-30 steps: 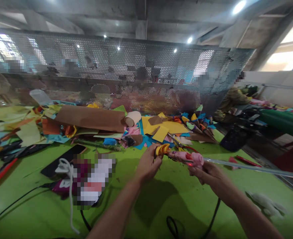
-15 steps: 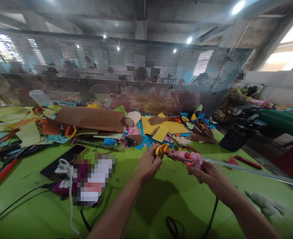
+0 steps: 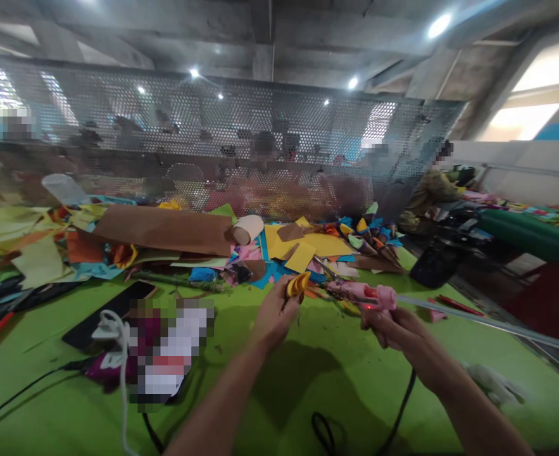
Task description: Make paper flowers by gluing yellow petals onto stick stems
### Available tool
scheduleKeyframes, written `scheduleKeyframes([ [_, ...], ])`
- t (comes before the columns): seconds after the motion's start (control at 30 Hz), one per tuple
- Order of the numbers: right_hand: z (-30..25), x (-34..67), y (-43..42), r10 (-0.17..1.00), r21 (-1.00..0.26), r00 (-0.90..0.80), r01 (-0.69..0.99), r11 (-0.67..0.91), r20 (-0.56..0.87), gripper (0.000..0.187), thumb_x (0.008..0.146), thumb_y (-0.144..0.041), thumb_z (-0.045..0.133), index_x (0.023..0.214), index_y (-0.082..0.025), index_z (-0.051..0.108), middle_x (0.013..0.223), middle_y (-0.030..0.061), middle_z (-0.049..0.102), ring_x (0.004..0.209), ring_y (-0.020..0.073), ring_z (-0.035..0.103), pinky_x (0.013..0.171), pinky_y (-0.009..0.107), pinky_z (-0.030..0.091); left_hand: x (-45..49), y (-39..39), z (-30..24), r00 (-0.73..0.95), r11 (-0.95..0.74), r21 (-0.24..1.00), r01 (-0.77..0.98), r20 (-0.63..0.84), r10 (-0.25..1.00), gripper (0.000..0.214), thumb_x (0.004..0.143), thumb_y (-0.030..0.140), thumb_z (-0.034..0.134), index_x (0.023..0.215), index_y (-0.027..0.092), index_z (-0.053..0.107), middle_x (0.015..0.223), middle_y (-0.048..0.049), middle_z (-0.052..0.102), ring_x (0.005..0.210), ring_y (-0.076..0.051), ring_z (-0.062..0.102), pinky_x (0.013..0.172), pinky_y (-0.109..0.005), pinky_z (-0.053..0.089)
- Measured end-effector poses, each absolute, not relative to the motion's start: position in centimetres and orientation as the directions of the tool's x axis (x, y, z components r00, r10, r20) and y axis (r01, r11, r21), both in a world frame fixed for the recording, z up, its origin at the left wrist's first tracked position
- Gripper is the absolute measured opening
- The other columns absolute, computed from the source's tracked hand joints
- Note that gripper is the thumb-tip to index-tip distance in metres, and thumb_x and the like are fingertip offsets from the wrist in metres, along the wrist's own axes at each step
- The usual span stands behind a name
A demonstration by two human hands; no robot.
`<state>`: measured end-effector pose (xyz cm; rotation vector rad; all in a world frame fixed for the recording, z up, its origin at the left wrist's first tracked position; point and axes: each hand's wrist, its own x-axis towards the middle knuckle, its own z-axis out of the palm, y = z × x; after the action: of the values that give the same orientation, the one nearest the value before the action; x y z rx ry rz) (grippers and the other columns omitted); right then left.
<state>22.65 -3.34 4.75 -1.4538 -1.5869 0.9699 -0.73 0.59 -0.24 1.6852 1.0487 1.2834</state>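
Note:
My left hand (image 3: 278,313) pinches a small rolled yellow paper piece (image 3: 298,285) with ruffled edges. In my right hand (image 3: 393,326) is a pink hot glue gun (image 3: 369,296), its fingers wrapped round the handle. A small red light glows on the gun, and a long clear glue stick (image 3: 450,315) sticks out of its back. The gun's nozzle points left, a short gap away from the yellow paper. Both hands are raised over the green table (image 3: 302,392).
Behind the hands lie yellow sheets (image 3: 326,244), a brown paper roll (image 3: 165,229) and several folded coloured pieces. A pair of scissors (image 3: 326,269) rests there. At left are a dark phone (image 3: 111,313) and cables. A perforated metal screen (image 3: 213,139) stands behind; a person (image 3: 428,193) sits at right.
The glue gun has moved right, away from the yellow paper, so a gap now shows between them. My left hand sits slightly further left. The whole view has shifted a little.

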Motion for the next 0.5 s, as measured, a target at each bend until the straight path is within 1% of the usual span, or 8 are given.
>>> scheduleKeyframes([
  [0.1, 4.3, 24.1, -2.9, 0.994, -0.928, 0.046, 0.365, 0.075, 0.099, 0.055, 0.076, -0.071, 0.059, 0.07, -0.017, 0.065, 0.053, 0.0, 0.052, 0.054, 0.0146, 0.047, 0.053, 0.028, 0.036, -0.5, 0.9, -0.7, 0.134, -0.379, 0.92, 0.1, 0.365, 0.921, 0.022, 0.089, 0.026, 0.045, 0.106, 0.019, 0.057, 0.084, 0.0002, 0.053, 0.076, -0.015, 0.047, 0.074, -0.028, 0.04],
  [0.2, 3.3, 26.0, -1.7, 0.955, -0.952, 0.259, 0.297, 0.067, 0.148, 0.048, 0.077, -0.067, 0.06, 0.078, -0.019, 0.063, 0.052, -0.0003, 0.056, 0.05, 0.0151, 0.048, 0.051, 0.028, 0.038, -0.4, 1.0, -1.0, 0.119, -0.368, 0.929, 0.039, 0.362, 0.925, 0.02, 0.089, 0.027, 0.046, 0.103, 0.019, 0.056, 0.083, 0.0002, 0.052, 0.076, -0.015, 0.046, 0.073, -0.028, 0.039],
  [0.23, 2.9, 26.7, -1.1, 0.941, -0.959, 0.314, 0.282, 0.036, 0.128, 0.047, 0.077, -0.066, 0.06, 0.084, -0.019, 0.063, 0.056, 0.0007, 0.06, 0.05, 0.0161, 0.051, 0.05, 0.029, 0.039, -0.5, 1.0, -1.0, 0.12, -0.361, 0.933, 0.014, 0.356, 0.927, 0.019, 0.089, 0.028, 0.046, 0.102, 0.019, 0.056, 0.083, 0.0001, 0.052, 0.076, -0.015, 0.046, 0.073, -0.028, 0.039],
  [0.27, 2.5, 27.4, -0.6, 0.933, -0.956, 0.344, 0.293, -0.001, 0.104, 0.046, 0.08, -0.064, 0.057, 0.09, -0.02, 0.064, 0.065, 0.003, 0.066, 0.053, 0.0178, 0.056, 0.053, 0.03, 0.043, -0.5, 0.9, -1.0, 0.129, -0.351, 0.936, -0.01, 0.349, 0.928, 0.019, 0.089, 0.029, 0.046, 0.102, 0.019, 0.056, 0.083, -0.0001, 0.052, 0.076, -0.015, 0.046, 0.073, -0.028, 0.039],
  [0.3, 2.1, 28.1, 0.0, 0.933, -0.934, 0.347, 0.356, -0.042, 0.091, 0.046, 0.084, -0.063, 0.051, 0.094, -0.02, 0.064, 0.074, 0.0055, 0.07, 0.059, 0.0196, 0.06, 0.057, 0.032, 0.047, -0.6, 0.8, -1.0, 0.139, -0.338, 0.94, -0.03, 0.339, 0.93, 0.02, 0.089, 0.03, 0.047, 0.103, 0.019, 0.056, 0.084, -0.0004, 0.052, 0.077, -0.015, 0.046, 0.073, -0.027, 0.04],
  [0.33, 1.8, 28.8, 0.6, 0.928, -0.888, 0.364, 0.448, -0.106, 0.073, 0.048, 0.086, -0.064, 0.043, 0.091, -0.021, 0.065, 0.077, 0.0067, 0.072, 0.061, 0.0212, 0.063, 0.059, 0.033, 0.048, -0.6, 0.8, -0.9, 0.146, -0.325, 0.944, -0.047, 0.329, 0.933, 0.021, 0.089, 0.031, 0.047, 0.105, 0.019, 0.056, 0.085, -0.0007, 0.052, 0.078, -0.015, 0.047, 0.074, -0.027, 0.04],
  [0.4, 1.4, 30.1, 1.7, 0.928, -0.825, 0.369, 0.539, -0.168, 0.052, 0.051, 0.086, -0.065, 0.04, 0.08, -0.021, 0.067, 0.074, 0.009, 0.073, 0.065, 0.0248, 0.065, 0.062, 0.036, 0.049, -0.7, 0.8, -0.9, 0.145, -0.302, 0.951, -0.068, 0.309, 0.94, 0.024, 0.088, 0.031, 0.047, 0.108, 0.02, 0.057, 0.088, -0.0015, 0.054, 0.08, -0.015, 0.047, 0.075, -0.027, 0.04],
  [0.5, 1.1, 31.6, 3.0, 0.924, -0.729, 0.381, 0.643, -0.233, 0.04, 0.047, 0.078, -0.063, 0.053, 0.062, -0.021, 0.066, 0.056, 0.0084, 0.067, 0.063, 0.0286, 0.063, 0.066, 0.04, 0.045, -0.8, 1.0, -1.1, 0.135, -0.266, 0.959, -0.099, 0.277, 0.951, 0.029, 0.087, 0.032, 0.047, 0.11, 0.02, 0.058, 0.09, -0.0025, 0.055, 0.08, -0.015, 0.048, 0.075, -0.028, 0.04],
])
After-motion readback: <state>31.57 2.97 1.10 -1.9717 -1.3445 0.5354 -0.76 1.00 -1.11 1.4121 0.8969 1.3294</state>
